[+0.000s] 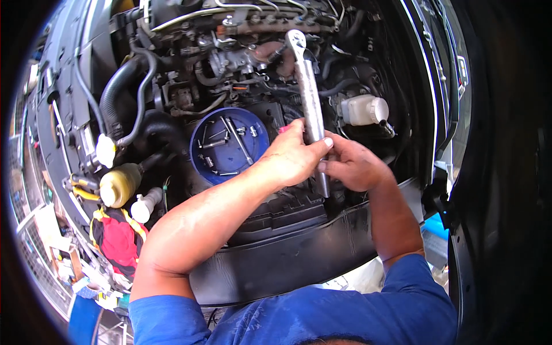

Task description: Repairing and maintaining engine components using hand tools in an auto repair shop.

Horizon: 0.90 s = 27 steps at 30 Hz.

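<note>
As the person leaned over the open engine bay, both hands were closed on a long silver ratchet wrench (311, 98): the left hand (293, 156) wrapped its shaft from the side, the right hand (352, 167) pinched the lower end. The wrench stood nearly upright above the black front panel (299, 253), head pointing away. Just left of the hands, a round blue tray (260, 148) held loose bolts and small tools. Farther back lay hoses, the engine and a white fluid reservoir (362, 109).
</note>
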Each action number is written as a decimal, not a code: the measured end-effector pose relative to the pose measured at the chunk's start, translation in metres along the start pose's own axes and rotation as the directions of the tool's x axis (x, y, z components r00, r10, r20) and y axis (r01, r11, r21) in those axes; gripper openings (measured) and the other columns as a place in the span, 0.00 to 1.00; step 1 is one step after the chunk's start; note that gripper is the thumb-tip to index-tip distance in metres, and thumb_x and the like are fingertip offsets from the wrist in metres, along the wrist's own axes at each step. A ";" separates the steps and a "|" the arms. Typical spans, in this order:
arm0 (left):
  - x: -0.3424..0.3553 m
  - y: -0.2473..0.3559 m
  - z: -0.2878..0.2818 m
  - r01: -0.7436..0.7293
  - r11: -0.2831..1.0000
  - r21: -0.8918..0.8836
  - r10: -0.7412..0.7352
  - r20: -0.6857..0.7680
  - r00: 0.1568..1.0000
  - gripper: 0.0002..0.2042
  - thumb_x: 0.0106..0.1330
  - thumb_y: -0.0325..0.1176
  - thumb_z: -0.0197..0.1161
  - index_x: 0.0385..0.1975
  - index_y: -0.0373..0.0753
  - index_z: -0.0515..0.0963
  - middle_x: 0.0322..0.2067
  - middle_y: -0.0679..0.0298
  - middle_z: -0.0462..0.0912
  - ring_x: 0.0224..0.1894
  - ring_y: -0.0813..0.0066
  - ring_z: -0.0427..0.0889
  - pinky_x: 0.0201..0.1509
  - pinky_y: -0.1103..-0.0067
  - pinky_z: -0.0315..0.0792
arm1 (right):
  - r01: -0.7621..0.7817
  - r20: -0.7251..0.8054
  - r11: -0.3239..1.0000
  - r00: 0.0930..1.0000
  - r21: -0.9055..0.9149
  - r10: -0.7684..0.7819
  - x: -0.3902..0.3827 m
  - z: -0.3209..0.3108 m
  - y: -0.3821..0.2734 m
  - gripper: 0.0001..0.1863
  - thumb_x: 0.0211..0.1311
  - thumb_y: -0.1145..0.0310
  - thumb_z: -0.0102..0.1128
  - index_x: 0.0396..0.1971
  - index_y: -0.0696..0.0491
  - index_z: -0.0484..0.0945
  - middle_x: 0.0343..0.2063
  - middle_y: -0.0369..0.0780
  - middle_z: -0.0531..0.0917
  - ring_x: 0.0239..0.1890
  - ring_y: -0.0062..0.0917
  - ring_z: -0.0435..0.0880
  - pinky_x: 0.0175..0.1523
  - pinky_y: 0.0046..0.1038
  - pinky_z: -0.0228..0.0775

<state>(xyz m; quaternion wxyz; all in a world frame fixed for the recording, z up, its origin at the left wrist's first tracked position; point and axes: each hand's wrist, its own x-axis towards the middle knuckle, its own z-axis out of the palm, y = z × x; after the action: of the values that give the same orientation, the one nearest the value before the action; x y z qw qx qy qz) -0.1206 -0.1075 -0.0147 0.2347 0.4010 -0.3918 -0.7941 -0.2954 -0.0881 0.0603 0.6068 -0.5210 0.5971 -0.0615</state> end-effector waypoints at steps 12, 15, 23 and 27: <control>-0.007 0.009 0.028 0.067 0.996 -0.050 -0.076 -0.210 0.975 0.35 0.64 0.35 0.68 0.70 0.33 0.60 0.44 0.52 0.83 0.45 0.66 0.82 0.51 0.72 0.75 | 0.218 0.168 0.023 0.812 -0.976 -0.558 0.153 -0.067 -0.081 0.28 0.58 0.73 0.65 0.59 0.38 0.74 0.64 0.46 0.69 0.57 0.46 0.80 0.59 0.40 0.75; -0.012 0.016 0.036 0.094 0.994 0.061 -0.080 -0.199 0.977 0.42 0.61 0.34 0.71 0.73 0.33 0.54 0.53 0.45 0.81 0.56 0.58 0.81 0.61 0.72 0.72 | 0.290 0.274 -0.026 0.870 -0.957 -0.409 0.173 -0.085 -0.084 0.17 0.52 0.73 0.68 0.43 0.45 0.78 0.54 0.44 0.74 0.54 0.44 0.81 0.56 0.40 0.77; -0.018 0.010 0.048 0.065 0.998 -0.023 -0.069 -0.235 0.970 0.41 0.62 0.31 0.67 0.74 0.34 0.52 0.56 0.44 0.78 0.59 0.55 0.79 0.64 0.71 0.70 | 0.430 0.431 -0.145 0.703 -0.891 -0.566 0.186 -0.092 -0.078 0.16 0.46 0.76 0.67 0.38 0.47 0.78 0.49 0.38 0.76 0.55 0.38 0.78 0.56 0.36 0.76; -0.007 0.009 0.069 -0.001 0.997 -0.075 -0.021 -0.296 0.955 0.43 0.64 0.32 0.66 0.75 0.37 0.46 0.59 0.40 0.74 0.62 0.49 0.76 0.65 0.68 0.69 | 0.492 0.552 -0.260 0.678 -0.831 -0.485 0.187 -0.094 -0.090 0.15 0.46 0.75 0.67 0.36 0.47 0.78 0.48 0.38 0.76 0.54 0.36 0.78 0.56 0.35 0.77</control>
<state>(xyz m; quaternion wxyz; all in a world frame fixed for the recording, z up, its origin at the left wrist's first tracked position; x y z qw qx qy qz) -0.1727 -0.0783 0.0210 0.3015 0.5088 -0.3204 -0.7400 -0.2684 -0.3116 0.0240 -0.0108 -0.9722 0.1949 0.1290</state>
